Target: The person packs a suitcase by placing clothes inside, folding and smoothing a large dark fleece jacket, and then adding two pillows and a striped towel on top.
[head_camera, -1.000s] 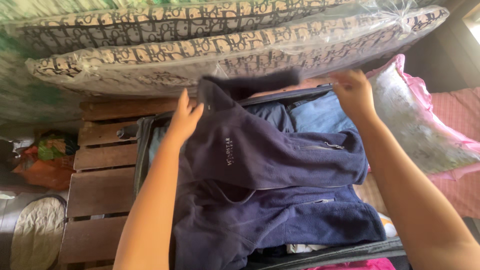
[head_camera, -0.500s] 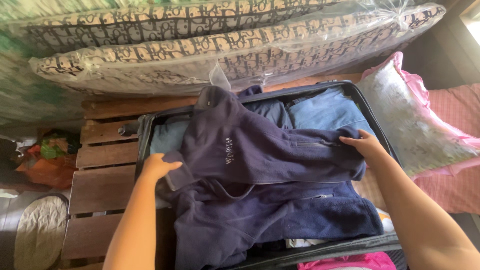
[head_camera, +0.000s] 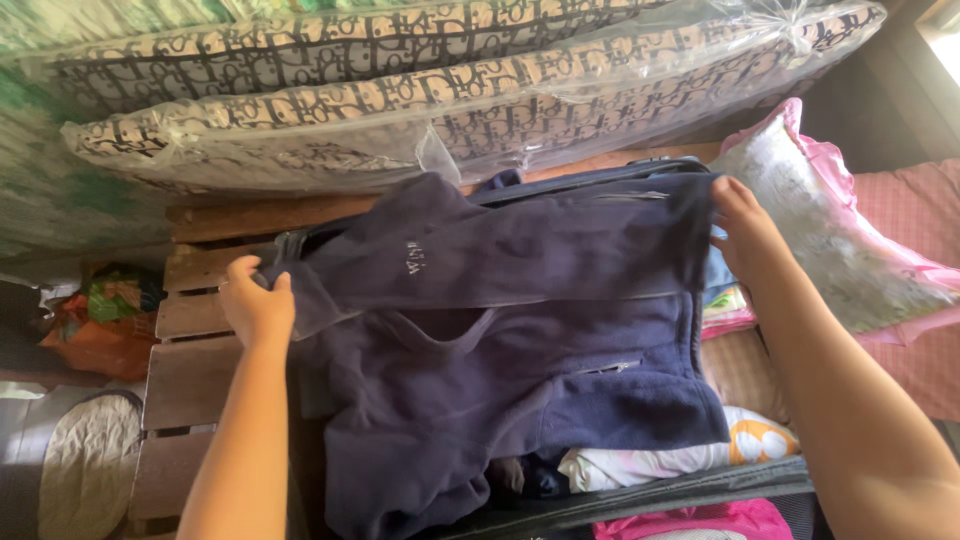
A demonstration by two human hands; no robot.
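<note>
A dark navy fleece jacket (head_camera: 500, 330) is lifted over an open black suitcase (head_camera: 640, 495). My left hand (head_camera: 255, 300) grips the jacket's left edge at the suitcase's left side. My right hand (head_camera: 745, 235) grips the jacket's right edge near the far right corner. The upper part of the jacket is stretched flat between both hands, and the lower part hangs onto the clothes inside. White and pink folded clothes (head_camera: 650, 462) show at the suitcase's near side. Most of the suitcase's contents are hidden by the jacket.
Two plastic-wrapped patterned mattresses (head_camera: 450, 100) lie behind the suitcase. A wooden slatted platform (head_camera: 200, 350) carries the suitcase. A pink-edged pillow (head_camera: 840, 240) lies at the right on a pink checked cloth (head_camera: 920, 220). A pile of colourful cloth (head_camera: 95, 310) sits at the left.
Both hands have taken hold of the jacket's edges and raised it, pulling it up and back. The blue clothes in the suitcase's far half are now covered by the jacket.
</note>
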